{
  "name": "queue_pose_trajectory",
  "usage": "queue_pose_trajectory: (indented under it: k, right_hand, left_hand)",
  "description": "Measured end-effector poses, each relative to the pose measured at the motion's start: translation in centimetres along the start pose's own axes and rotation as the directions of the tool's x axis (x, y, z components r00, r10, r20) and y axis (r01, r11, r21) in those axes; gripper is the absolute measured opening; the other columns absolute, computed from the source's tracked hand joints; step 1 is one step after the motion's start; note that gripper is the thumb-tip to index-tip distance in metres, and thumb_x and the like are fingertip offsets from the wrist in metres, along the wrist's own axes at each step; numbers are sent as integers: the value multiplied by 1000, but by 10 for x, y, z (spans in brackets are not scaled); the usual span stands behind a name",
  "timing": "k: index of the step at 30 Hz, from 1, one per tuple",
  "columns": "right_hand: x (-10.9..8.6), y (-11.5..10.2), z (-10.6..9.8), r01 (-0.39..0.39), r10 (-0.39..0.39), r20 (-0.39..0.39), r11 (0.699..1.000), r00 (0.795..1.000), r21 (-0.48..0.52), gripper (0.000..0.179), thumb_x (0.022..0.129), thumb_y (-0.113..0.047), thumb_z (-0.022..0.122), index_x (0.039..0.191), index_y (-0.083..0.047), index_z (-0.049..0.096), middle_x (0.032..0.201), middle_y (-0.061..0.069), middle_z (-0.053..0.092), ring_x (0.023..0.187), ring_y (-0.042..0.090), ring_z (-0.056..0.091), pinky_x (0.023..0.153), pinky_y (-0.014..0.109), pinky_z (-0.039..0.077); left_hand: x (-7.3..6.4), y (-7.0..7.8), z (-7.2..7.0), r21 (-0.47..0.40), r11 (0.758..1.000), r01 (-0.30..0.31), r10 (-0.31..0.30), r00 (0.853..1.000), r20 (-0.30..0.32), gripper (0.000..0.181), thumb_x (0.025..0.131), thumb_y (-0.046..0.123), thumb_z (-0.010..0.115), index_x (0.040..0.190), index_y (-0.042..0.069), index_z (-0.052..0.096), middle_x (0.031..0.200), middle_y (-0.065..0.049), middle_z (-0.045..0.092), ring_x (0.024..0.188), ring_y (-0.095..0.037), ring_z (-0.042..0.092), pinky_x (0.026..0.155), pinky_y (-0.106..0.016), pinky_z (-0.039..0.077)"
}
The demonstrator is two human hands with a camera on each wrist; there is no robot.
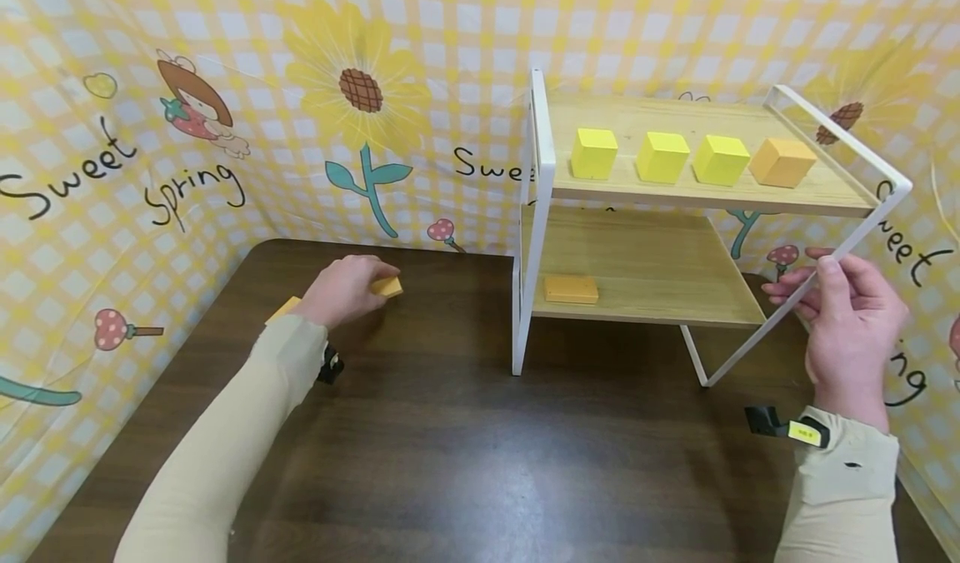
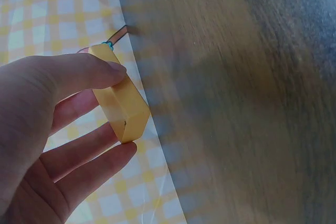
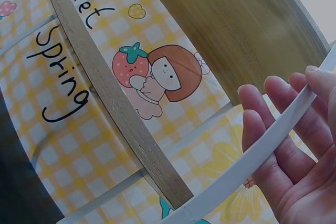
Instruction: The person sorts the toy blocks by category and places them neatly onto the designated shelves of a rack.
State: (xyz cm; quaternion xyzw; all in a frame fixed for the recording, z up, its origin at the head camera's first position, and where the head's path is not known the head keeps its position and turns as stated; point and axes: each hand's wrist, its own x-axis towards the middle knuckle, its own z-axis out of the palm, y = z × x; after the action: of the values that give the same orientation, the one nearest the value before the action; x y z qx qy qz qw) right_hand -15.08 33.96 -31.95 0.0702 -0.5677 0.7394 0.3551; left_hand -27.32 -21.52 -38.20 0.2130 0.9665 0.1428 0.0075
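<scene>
My left hand [image 1: 345, 292] pinches an orange rectangular block [image 2: 118, 95] between thumb and fingers, over the left part of the brown table. A second orange block [image 1: 283, 308] shows partly behind my left wrist. On the right, my right hand [image 1: 855, 321] grips the white side frame [image 3: 262, 142] of a two-tier shelf, thumb in front and fingers behind. The upper board [image 1: 637, 117] carries three yellow cubes [image 1: 595, 154] in a row, with an orange block [image 1: 782, 162] at their right end. A flat orange block [image 1: 572, 289] lies at the lower board's [image 1: 637, 246] front left.
The dark brown wooden table [image 1: 450, 446] spreads in front of the shelf and between my arms. A yellow checked cloth [image 1: 450, 38] with printed flowers and lettering hangs behind the table and along its sides. The shelf's white left upright [image 1: 534, 238] stands between my hands.
</scene>
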Motion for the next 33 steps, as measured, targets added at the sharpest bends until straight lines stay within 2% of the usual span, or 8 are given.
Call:
queue_pose_trajectory:
  k: [13, 23, 33]
  right_hand:
    - [0, 0, 0, -2, 2, 6, 999, 1000, 38, 35, 100, -5, 63, 114, 26, 56, 74, 20, 66, 60, 25, 71, 60, 31, 60]
    - [0, 1, 0, -6, 6, 0, 999, 1000, 40, 36, 99, -6, 66, 114, 26, 57, 74, 20, 66, 59, 25, 71, 60, 31, 60]
    - [1, 2, -1, 1, -1, -2, 1000, 1000, 21, 34, 100, -6, 64, 113, 25, 58, 73, 20, 66, 60, 25, 71, 60, 30, 60]
  left_hand:
    - [-3, 11, -2, -2, 999, -36, 36, 999, 3, 43, 88, 7, 78, 130, 3, 69, 125, -16, 67, 110, -34, 64, 94, -52, 49]
    - [-7, 26, 0, -8, 993, -122, 121, 992, -17, 42, 85, 7, 80, 127, 7, 72, 120, -11, 69, 101, -29, 66, 88, -50, 52]
    - [-10, 41, -1, 10, 980, -198, 199, 979, -39, 41, 85, 7, 79, 126, 10, 73, 119, -8, 69, 100, -27, 67, 86, -47, 53]
